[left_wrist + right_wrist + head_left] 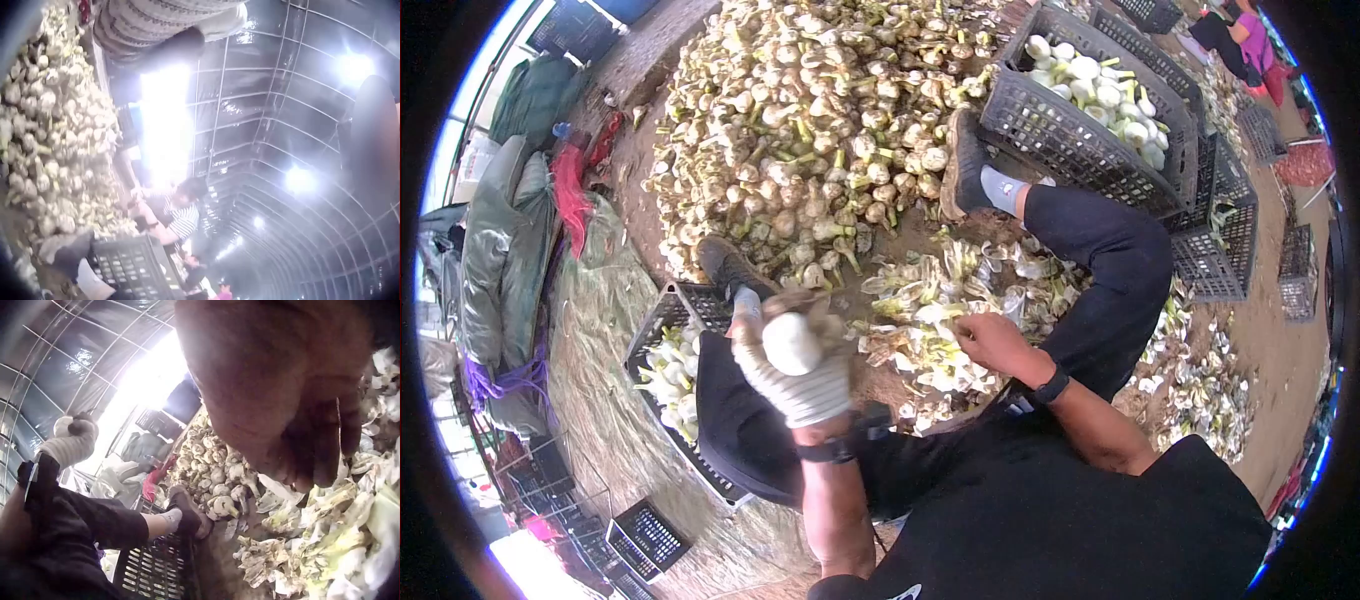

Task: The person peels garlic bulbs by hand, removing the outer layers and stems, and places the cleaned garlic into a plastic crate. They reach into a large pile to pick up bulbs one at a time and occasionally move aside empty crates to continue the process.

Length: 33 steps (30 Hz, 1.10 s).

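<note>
1. One white bulb (791, 345) sits in the left hand (795, 375), up in the air a bit left of the middle of the head view. That hand wears a pale, ribbed glove, and its grip is closed round the bulb, which shows from above.
2. The right hand (997, 346) is bare, over toward three o'clock from the gloved one. Its fingers curl down just above the peelings (940, 320); I can't tell whether they pinch anything.
3. There are two dark shoes, one at eleven o'clock (735, 268) and one at one o'clock (965, 165), both near the pile of bulbs (800, 130). The pile spreads round twelve o'clock, too many to count, stems and roots mixed in.
4. Two crates with bulbs in them show plainly. The big dark crate (1090, 165) at one to two o'clock holds a heap of clean white bulbs, well over ten, some with short green stems. The other crate (730, 490), at eight to nine o'clock beside the person's leg, has pale bulbs and stems in it.
5. More dark crates (1215, 250) stand at two to three o'clock, and one small crate (648, 540) lies around seven o'clock.
</note>
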Available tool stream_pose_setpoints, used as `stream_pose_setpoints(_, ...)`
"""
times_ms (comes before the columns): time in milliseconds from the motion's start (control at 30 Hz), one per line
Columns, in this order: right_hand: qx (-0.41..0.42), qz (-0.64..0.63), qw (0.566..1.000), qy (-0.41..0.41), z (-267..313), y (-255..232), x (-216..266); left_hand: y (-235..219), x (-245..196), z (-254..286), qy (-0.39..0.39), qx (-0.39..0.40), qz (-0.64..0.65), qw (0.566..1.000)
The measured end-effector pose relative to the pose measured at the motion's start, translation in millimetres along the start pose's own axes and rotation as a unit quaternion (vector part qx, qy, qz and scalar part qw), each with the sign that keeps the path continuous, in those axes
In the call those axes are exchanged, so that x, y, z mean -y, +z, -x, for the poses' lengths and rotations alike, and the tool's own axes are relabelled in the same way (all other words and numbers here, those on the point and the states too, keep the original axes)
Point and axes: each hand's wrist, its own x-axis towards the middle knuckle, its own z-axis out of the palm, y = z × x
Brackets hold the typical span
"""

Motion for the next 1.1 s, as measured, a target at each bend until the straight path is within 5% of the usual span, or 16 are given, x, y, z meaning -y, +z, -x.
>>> stream_pose_setpoints(167,0.137,0.064,0.988,0.043,-15,-13,15,11,-25,2,0.089,-0.093,0.026,0.991)
stream_pose_setpoints(233,0.165,-0.147,0.966,0.131,-15,-13,22,3,-1,0,0.105,-0.198,-0.127,0.966)
stream_pose_setpoints(267,0.122,-0.285,0.944,0.115,-17,-9,24,4,20,-9,0.102,-0.151,-0.186,0.966)
stream_pose_setpoints(300,0.082,-0.424,0.898,0.085,-20,-5,27,15,32,-4,-0.013,-0.129,-0.233,0.964)
stream_pose_setpoints(367,0.184,-0.730,0.645,0.129,-14,-36,57,16,75,-1,-0.048,0.038,-0.393,0.918)
stream_pose_setpoints(433,0.038,-0.744,0.662,0.084,-22,-39,69,36,101,13,-0.035,0.166,-0.571,0.803)
stream_pose_setpoints(467,0.059,-0.676,0.730,0.085,-19,-63,56,33,109,9,0.080,0.268,-0.642,0.714)
stream_pose_setpoints(500,0.031,-0.697,0.707,0.112,-17,-96,62,41,107,14,0.062,0.280,-0.625,0.726)
stream_pose_setpoints(567,-0.123,-0.817,0.559,0.065,-45,-125,13,65,98,20,-0.065,0.213,-0.501,0.836)
stream_pose_setpoints(633,-0.249,-0.853,0.456,-0.045,-50,-195,16,72,77,13,-0.105,0.169,-0.512,0.836)
stream_pose_setpoints(700,-0.325,-0.817,0.474,-0.036,-68,-215,-15,103,46,8,-0.137,0.113,-0.501,0.847)
stream_pose_setpoints(767,-0.286,-0.765,0.575,0.036,-89,-197,-32,129,28,12,0.012,0.104,-0.528,0.843)
stream_pose_setpoints(867,-0.170,-0.591,0.774,0.152,-102,-141,-24,135,14,23,0.062,0.016,-0.346,0.936)
stream_pose_setpoints(900,-0.168,-0.545,0.797,0.201,-110,-123,-13,182,41,-59,0.056,-0.004,-0.343,0.937)
stream_pose_setpoints(1000,-0.123,-0.470,0.849,0.208,-143,-57,-29,135,29,-87,0.034,-0.047,-0.333,0.941)
stream_pose_setpoints(1100,-0.109,-0.227,0.951,0.182,-184,-11,-41,99,18,-117,0.021,-0.072,-0.308,0.949)
